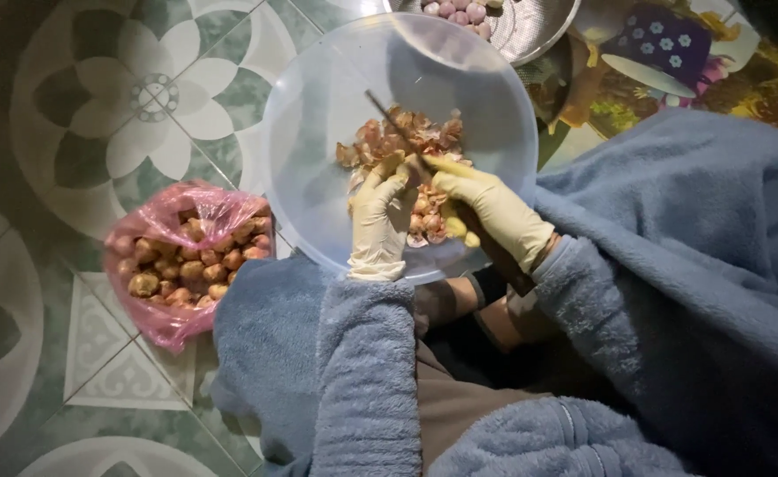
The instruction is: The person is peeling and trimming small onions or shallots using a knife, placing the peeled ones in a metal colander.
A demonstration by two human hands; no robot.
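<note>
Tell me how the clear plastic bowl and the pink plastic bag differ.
The clear plastic bowl is rigid, round and see-through; the pink plastic bag is soft, crumpled and tinted. The bowl holds loose papery peels under the gloved left hand and right hand, which holds a knife; the bag is full of whole unpeeled shallots and untouched. Both rest on the patterned tile floor, open at the top.

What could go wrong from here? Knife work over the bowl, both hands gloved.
1. The knife blade runs right by the left hand fingertips; a slip might cut the thin glove.
2. The clear bowl seems to rest partly on the lap, partly over the tiled floor; it may tilt and spill the peels.
3. The pink bag of unpeeled shallots lies open beside the knee; a nudge could scatter them.
</note>
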